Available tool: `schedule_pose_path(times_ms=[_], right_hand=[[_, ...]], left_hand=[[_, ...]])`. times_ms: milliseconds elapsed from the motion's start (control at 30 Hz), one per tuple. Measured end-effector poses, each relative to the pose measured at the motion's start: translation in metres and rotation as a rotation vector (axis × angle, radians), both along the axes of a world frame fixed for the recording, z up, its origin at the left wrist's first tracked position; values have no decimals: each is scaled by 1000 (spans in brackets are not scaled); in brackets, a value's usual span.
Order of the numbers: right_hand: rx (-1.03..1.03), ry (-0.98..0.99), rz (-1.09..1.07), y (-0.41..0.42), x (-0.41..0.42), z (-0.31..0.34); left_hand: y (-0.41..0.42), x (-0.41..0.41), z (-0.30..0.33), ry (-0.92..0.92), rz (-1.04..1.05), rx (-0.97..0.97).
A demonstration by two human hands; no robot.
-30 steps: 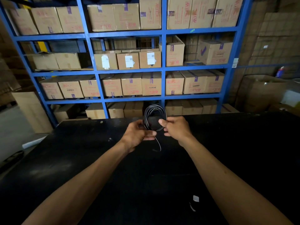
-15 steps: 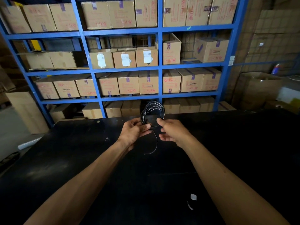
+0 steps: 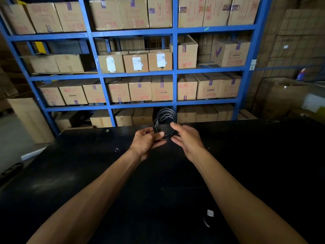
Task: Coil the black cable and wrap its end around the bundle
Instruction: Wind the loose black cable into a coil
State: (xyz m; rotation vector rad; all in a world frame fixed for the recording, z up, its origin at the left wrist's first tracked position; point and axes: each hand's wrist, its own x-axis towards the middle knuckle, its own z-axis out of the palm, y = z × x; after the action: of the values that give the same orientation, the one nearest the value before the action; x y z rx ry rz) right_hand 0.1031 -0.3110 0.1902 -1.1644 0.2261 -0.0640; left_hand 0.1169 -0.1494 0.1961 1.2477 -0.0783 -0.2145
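The black cable (image 3: 165, 117) is a round coil of several loops, held upright above the far part of the black table (image 3: 88, 173). My left hand (image 3: 146, 140) pinches the coil's lower left side between thumb and fingers. My right hand (image 3: 186, 138) sits at the coil's right side with fingers spread; its fingertips are at or just off the loops, and I cannot tell whether they touch. No loose cable end hangs below the coil.
Small white scraps (image 3: 209, 215) lie on the table near my right forearm. Behind the table stands a blue shelving rack (image 3: 174, 71) filled with cardboard boxes. A large open carton (image 3: 283, 95) stands at the right.
The loose cable tail that hung below my hands has gone up into the bundle. My right hand has opened its fingers beside the coil. The left hand keeps its grip.
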Motion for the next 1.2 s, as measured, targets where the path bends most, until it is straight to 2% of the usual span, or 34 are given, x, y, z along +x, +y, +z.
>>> schedule_pose_path(times_ms=[167, 267, 367, 433, 567, 633, 800, 900, 967, 1000, 1067, 1133, 1200], right_hand=[[-122, 13, -111, -1, 0, -8], [-316, 13, -10, -5, 0, -13], [-562, -40, -22, -7, -1, -19], [-844, -134, -15, -10, -4, -23], [-1347, -525, 141, -18, -14, -32], [-1548, -654, 172, -20, -16, -34], [-1724, -793, 14, -18, -18, -26], [-1808, -829, 46, -18, -16, -28], [-1767, -783, 78, -15, -15, -29], [-1729, -742, 84, -14, -14, -29], [-1618, -643, 94, -13, -13, -28], [-1467, -560, 120, -15, -12, -27], [-1350, -469, 168, -16, -11, -24]], left_hand=[[1, -1, 0, 60, -57, 81], [3, -3, -3, 80, -72, 122], [4, -5, -5, 107, -80, 126], [5, -4, -4, 133, -68, 112], [9, -1, 0, 176, -48, 52], [10, 1, 3, 216, -51, 1], [12, 3, 5, 362, -115, -87], [15, 2, 7, 378, -132, -38], [16, 0, 8, 280, -99, 193], [17, 1, 7, 162, -59, 394], [21, 1, 0, -192, 44, 795], [25, 1, -2, -537, 28, 934], [26, -2, -3, -716, -120, 935]])
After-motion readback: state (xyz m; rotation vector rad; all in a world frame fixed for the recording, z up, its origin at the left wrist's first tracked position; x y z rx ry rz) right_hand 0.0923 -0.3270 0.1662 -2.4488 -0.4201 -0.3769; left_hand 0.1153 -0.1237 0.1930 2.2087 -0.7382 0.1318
